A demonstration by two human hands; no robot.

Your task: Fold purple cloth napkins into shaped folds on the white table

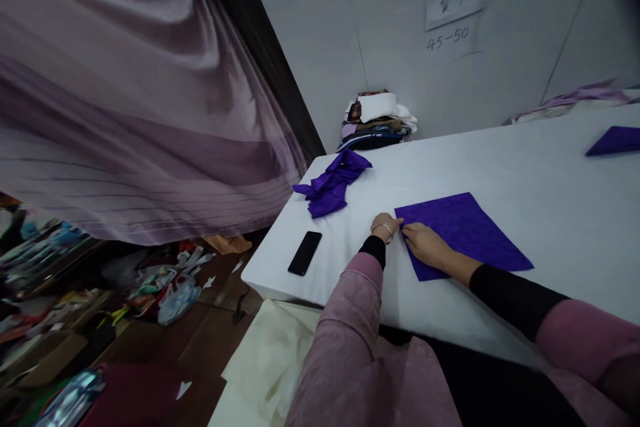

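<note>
1. Plainly, we've got the cloth (470,233) spread flat on the table (565,213), set in from the near edge & to the R of the phone (305,253), which sits nr the table's near-left corner.

2. Our L hand (383,227) is at the cloth's far-left corner, fingers curled in, tips by the edge. Our R hand (426,244) lies over the cloth's left edge, fingers bunched, tips right beside the L's. Can't tell if either is pinching fabric or just pressing, b/c the fingers hide the contact.

3. Handling: prob. v. light & soft, limp rather than stiff. The crumpled cloth (333,183) nr the table's left edge, same purple, bunches into peaks, so we'd guess ours creases easily. Not fragile, we think; may slide a bit.

4. Grip: we'd go for corners or edges, finger & thumb, w/ light pressure mid-cloth vs. skidding. A mid-cloth grab would prob. rumple it.

5. Direction: four corners, skewed from our view. Long axis runs diag. from the far-left corner, by our fingers, to the near-right one, a sharp tip aimed R & toward the table's near edge.
</note>
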